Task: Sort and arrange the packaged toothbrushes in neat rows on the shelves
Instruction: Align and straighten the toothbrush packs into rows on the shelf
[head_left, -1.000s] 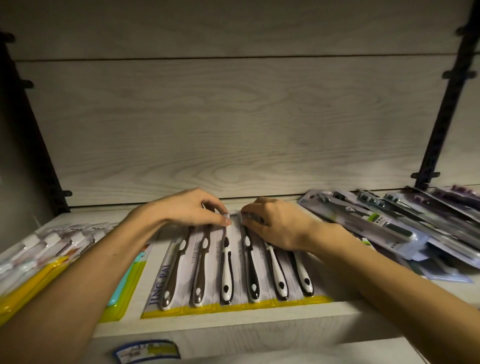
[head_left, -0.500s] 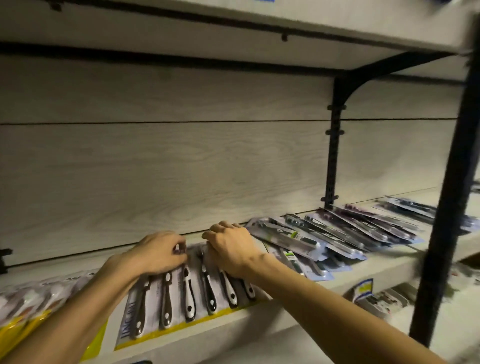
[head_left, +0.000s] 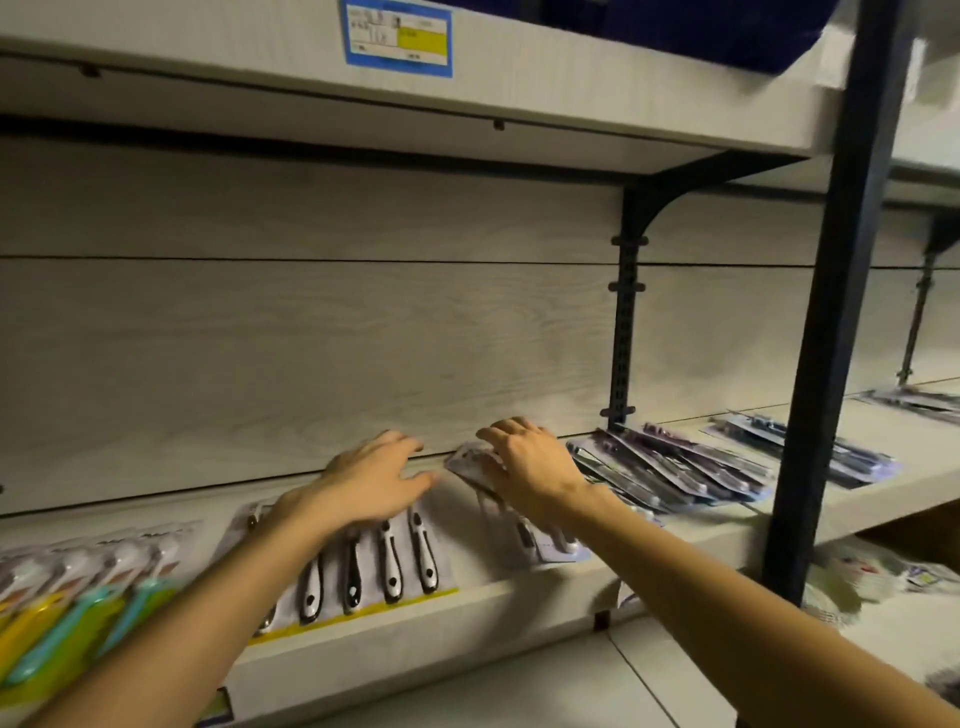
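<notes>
since before, right hand (head_left: 530, 467) lifted a toothbrush pack (head_left: 475, 464); left hand (head_left: 371, 480) spread.

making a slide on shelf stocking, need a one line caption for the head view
Left hand rests open on the black-and-white toothbrush pack while the right hand grips a neighbouring pack.

The upper ends of the black-and-white toothbrushes (head_left: 387, 561) are hidden beneath the left hand's fingers (head_left: 410, 486), and the print on the shelf label (head_left: 397, 39) is blurred.

bare shelf (head_left: 457, 525) gap between toothbrush packs (head_left: 363, 566)
</notes>
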